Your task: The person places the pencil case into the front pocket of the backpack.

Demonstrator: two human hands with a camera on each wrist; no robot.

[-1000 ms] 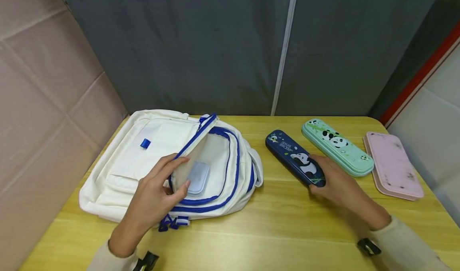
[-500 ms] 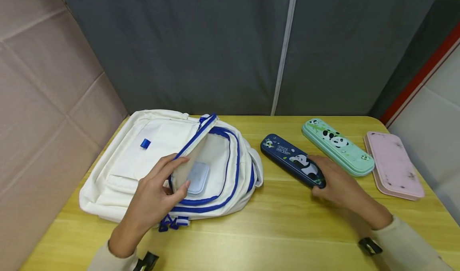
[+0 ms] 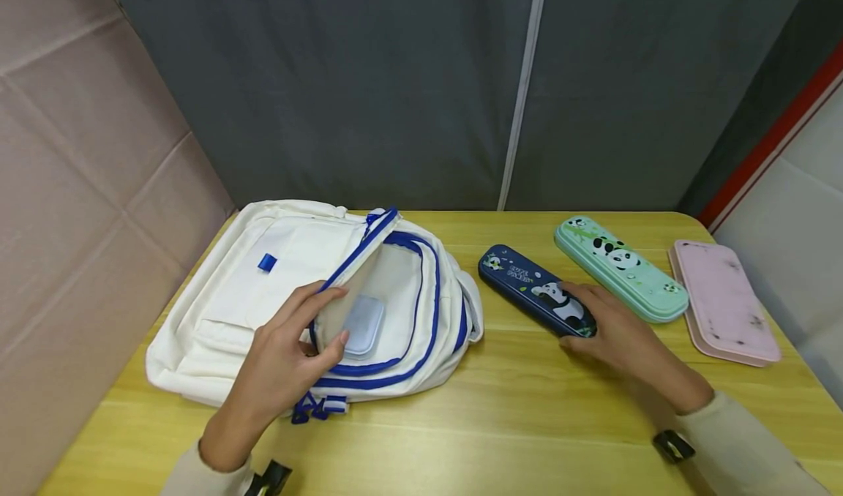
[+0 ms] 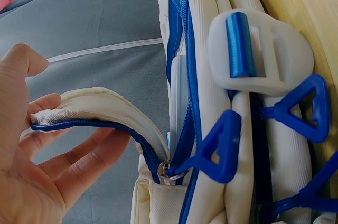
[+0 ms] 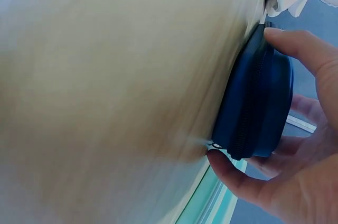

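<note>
A white backpack (image 3: 237,313) with blue zips lies on the wooden table, its front pocket unzipped. My left hand (image 3: 273,357) holds the pocket's flap (image 4: 100,102) back by its edge, fingers outside and thumb on the inner side. Inside the pocket lies a small pale blue rectangular item (image 3: 364,325). On the right, my right hand (image 3: 619,339) grips the near end of a dark blue pencil case (image 3: 516,280) printed with a panda. The right wrist view shows its zipped side (image 5: 251,102) between thumb and fingers, close to the tabletop.
A mint green panda pencil case (image 3: 622,269) and a pink case (image 3: 727,302) lie at the right, beside the right hand. Blue zip pulls (image 4: 227,145) hang at the backpack's near side. A grey curtain (image 3: 369,101) stands behind the table.
The far end of the dark blue pencil case has swung slightly left and nearer in my right hand. The right thumb has shifted a little along it. The left hand holds still.
</note>
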